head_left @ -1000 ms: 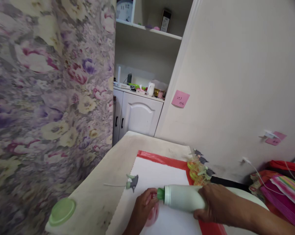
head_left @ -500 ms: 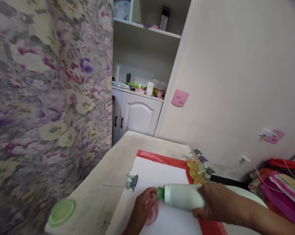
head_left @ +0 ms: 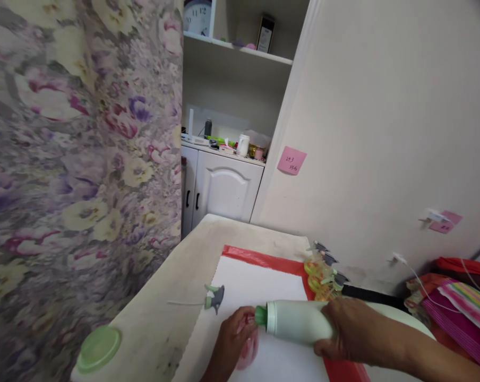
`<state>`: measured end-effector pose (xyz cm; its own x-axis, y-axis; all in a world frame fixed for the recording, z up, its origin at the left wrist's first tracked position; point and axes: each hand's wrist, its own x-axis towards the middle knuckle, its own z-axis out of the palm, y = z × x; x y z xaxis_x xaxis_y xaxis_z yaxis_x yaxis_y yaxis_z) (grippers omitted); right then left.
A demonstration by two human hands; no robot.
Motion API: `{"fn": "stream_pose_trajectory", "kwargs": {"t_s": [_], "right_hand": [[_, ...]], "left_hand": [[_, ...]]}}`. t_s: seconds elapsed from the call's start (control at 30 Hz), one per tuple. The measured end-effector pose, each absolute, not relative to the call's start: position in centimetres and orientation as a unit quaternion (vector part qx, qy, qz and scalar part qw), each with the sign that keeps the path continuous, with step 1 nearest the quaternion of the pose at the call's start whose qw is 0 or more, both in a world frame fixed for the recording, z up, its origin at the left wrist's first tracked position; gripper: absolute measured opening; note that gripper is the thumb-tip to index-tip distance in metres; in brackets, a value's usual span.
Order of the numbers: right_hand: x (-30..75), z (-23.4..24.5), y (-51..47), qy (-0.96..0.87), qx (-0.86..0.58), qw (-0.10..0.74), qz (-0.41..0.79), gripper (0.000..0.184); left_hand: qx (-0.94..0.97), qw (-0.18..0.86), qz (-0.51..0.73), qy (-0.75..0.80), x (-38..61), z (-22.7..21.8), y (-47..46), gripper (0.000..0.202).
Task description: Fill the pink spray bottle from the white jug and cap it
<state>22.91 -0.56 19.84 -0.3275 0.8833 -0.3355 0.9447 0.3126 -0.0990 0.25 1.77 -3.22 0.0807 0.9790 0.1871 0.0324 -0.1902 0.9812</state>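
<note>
My left hand (head_left: 232, 339) is wrapped round a clear pink spray bottle body (head_left: 248, 350) that stands on the white sheet, its top without a sprayer. My right hand (head_left: 345, 326) grips a large pale green bottle (head_left: 298, 321), tipped on its side. The green spout (head_left: 260, 315) of that bottle meets the mouth of the pink one, by my left fingertips. Whether liquid flows is too small to tell. A grey and green spray head (head_left: 214, 298) with a thin tube lies left of my hands. The green cap (head_left: 100, 348) is at the table's left edge.
Several yellowish spray bottles (head_left: 323, 278) with grey trigger heads stand at the table's right, by the wall. Red tape (head_left: 264, 256) borders the white sheet (head_left: 259, 276). A floral curtain (head_left: 84, 159) hangs left; a white cabinet (head_left: 228, 191) stands behind. Folded colourful cloth (head_left: 455, 302) lies right.
Both hands and both bottles keep nearly the same positions. The view has shifted very slightly.
</note>
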Motion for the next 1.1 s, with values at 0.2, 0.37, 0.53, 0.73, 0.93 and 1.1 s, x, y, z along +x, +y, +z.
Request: {"fn": "stream_pose_trajectory", "kwargs": {"t_s": [0.2,0.37,0.53,0.73,0.93,1.1], "right_hand": [[22.91,19.85,-0.53,0.806,0.564,0.11,-0.141,0.031],[23.18,19.56,-0.41,0.808,0.565,0.105,-0.13,0.032],[23.53,19.32,-0.3,0.81,0.561,0.103,-0.133,0.031],[23.07,19.94,-0.47,0.809,0.563,0.103,-0.134,0.031],[23.0,19.8,-0.51,0.807,0.566,0.105,-0.13,0.033],[23.54,19.19,-0.36,0.814,0.557,0.095,-0.137,0.031]], "left_hand": [[0.575,0.46,0.514,0.441,0.23,-2.89,1.75,0.019],[0.574,0.46,0.514,0.441,0.25,-3.0,1.92,0.018],[0.575,0.455,0.516,0.443,0.21,-3.11,1.99,0.018],[0.577,0.453,0.514,0.444,0.14,-3.01,1.89,0.019],[0.573,0.458,0.514,0.444,0.23,-3.16,1.85,0.019],[0.578,0.455,0.513,0.442,0.23,-3.05,1.83,0.02]]}}
